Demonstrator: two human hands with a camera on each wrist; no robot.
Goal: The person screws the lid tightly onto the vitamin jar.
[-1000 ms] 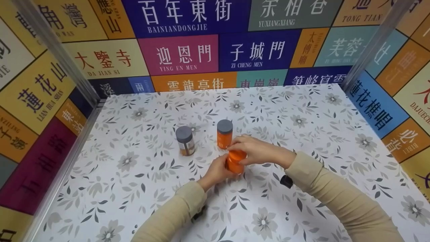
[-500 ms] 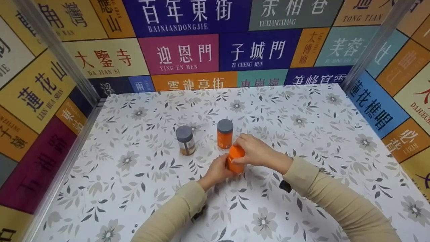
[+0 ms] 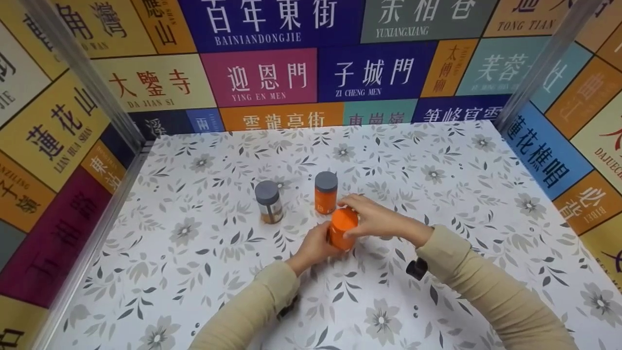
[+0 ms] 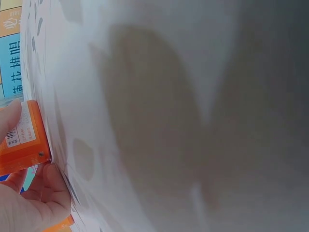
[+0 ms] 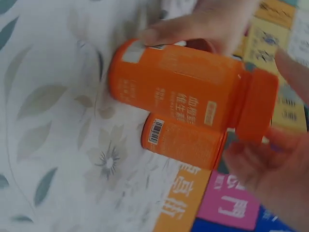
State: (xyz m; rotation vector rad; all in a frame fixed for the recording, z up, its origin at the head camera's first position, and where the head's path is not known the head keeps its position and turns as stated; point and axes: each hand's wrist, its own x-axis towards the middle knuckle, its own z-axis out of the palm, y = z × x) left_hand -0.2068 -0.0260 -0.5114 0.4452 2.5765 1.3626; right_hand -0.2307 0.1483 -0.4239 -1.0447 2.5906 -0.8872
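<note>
In the head view my left hand (image 3: 317, 243) grips the lower body of an orange vitamin bottle (image 3: 342, 240), which stands upright on the table. Its smooth orange cap (image 3: 345, 218) is at the top. My right hand (image 3: 381, 218) is curled round that cap, thumb on the near side and fingers on the far side. The right wrist view shows the bottle's printed label (image 5: 193, 106), with fingertips (image 5: 236, 154) at the cap's edge. Blur there hides how firmly they touch. Part of the left hand (image 4: 34, 198) shows beside the bottle in the left wrist view.
Just behind the held bottle stands another orange bottle (image 3: 325, 197) with a grey lid. To its left is a jar (image 3: 269, 206) with a grey lid and a see-through body. The table (image 3: 233, 291) has a floral cover, with printed panels (image 3: 267, 78) around it.
My right hand twists about the cap and shifts slightly right, its fingers spreading a little more than half a second ago. The left hand and the bottle stay in place.
</note>
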